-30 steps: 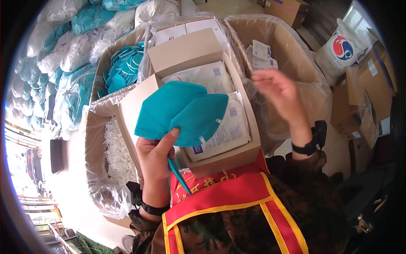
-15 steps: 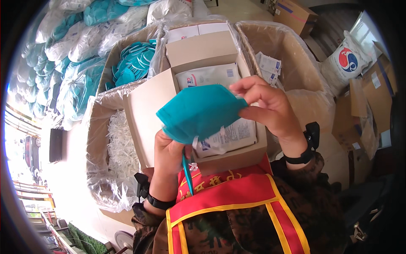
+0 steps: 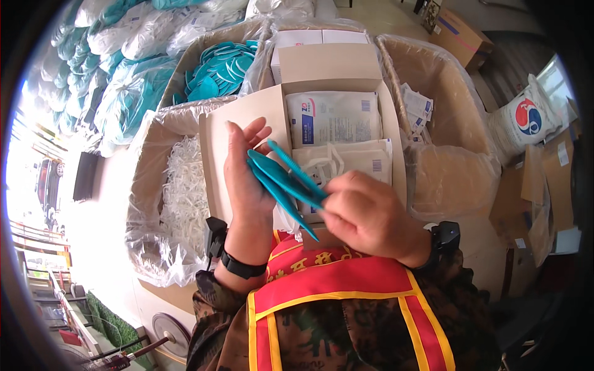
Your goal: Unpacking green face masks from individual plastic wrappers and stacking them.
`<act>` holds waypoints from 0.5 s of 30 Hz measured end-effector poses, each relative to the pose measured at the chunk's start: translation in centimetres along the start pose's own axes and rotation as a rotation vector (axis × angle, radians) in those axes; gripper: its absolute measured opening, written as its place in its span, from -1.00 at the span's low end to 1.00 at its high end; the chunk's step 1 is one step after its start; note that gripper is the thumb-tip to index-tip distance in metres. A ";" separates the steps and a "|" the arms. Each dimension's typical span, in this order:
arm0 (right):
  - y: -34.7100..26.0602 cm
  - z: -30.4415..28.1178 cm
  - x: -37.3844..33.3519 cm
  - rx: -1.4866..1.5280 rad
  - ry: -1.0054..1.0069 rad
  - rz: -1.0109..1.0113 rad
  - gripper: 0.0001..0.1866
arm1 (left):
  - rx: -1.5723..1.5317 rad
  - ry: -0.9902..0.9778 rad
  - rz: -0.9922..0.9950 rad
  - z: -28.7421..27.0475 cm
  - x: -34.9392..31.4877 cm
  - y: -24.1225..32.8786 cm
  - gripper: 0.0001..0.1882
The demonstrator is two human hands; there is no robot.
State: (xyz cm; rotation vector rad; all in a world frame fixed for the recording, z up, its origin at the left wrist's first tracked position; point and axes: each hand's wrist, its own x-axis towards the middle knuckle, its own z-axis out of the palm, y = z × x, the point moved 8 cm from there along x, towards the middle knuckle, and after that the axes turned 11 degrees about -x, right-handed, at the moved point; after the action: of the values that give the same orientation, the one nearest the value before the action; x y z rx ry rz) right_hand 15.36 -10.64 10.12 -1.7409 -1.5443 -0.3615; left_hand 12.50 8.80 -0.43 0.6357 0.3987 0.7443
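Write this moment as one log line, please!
left hand: open, palm against teal masks | right hand: closed on masks' edge | beneath: open carton, white packets inside | left side: white strips in lined box

Several thin teal masks (image 3: 276,174), flat-folded, slightly fanned, nearly edge-on, aslant between left grip (image 3: 244,179) and right grip (image 3: 366,213)

The right hand (image 3: 365,213) is blurred, its fingertips impossible to make out where they meet the teal masks (image 3: 278,173) — themselves overlapping too closely, edge-on, to count. They screen part of the left hand (image 3: 242,173), and together with the right hand hide some of the lower white packet (image 3: 366,159), its fine print too small to read — while a white bag (image 3: 281,7) is cut off by the top edge.
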 end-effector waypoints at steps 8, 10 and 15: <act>-1.3 2.4 -0.3 0.134 -0.136 -0.079 -0.67 | -0.021 -0.097 -0.155 0.2 -0.2 -1.3 -0.56; -1.5 2.8 -0.6 0.102 -0.160 -0.069 -0.69 | 0.005 -0.083 -0.105 0.1 -0.1 -1.3 -0.58; -1.0 2.6 -1.0 -0.004 -0.197 -0.046 -0.76 | 0.009 -0.127 -0.013 2.1 -1.6 -0.1 -0.65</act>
State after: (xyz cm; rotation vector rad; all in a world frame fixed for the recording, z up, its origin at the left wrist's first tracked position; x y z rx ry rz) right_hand 13.47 -9.58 8.11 -1.7897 -1.7254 -0.2209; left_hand 12.60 6.75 1.20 0.6851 0.2891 0.6863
